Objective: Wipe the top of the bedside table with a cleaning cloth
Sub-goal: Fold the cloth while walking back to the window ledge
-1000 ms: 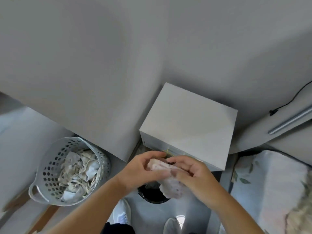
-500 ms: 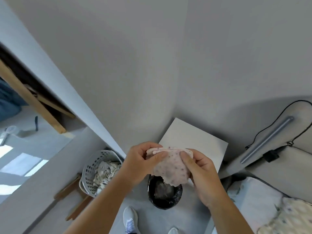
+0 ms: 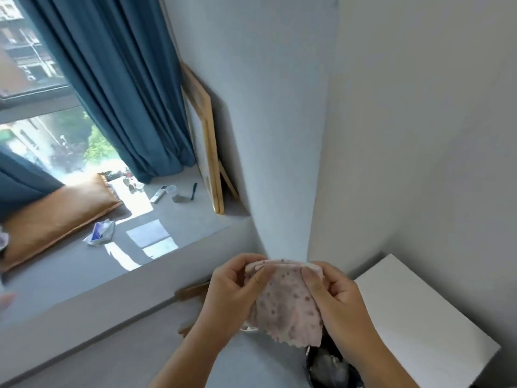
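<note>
A pink cleaning cloth (image 3: 285,306) with dark dots hangs between both my hands at the lower middle. My left hand (image 3: 229,292) pinches its upper left edge and my right hand (image 3: 335,298) pinches its upper right edge. The white bedside table (image 3: 419,317) stands in the room's corner at the lower right, its flat top bare; the cloth is held to its left, apart from it.
A black-lined waste bin (image 3: 330,368) sits on the floor under my right hand. A wide grey window ledge (image 3: 112,264) at the left holds an orange cushion (image 3: 56,217), a tissue pack (image 3: 100,233), small items and a leaning wooden frame (image 3: 208,141). Blue curtains (image 3: 112,79) hang above.
The view has swung up and to the left, bringing the window ledge and curtains into sight; the laundry basket is out of view. Both hands have spread the cloth wider.
</note>
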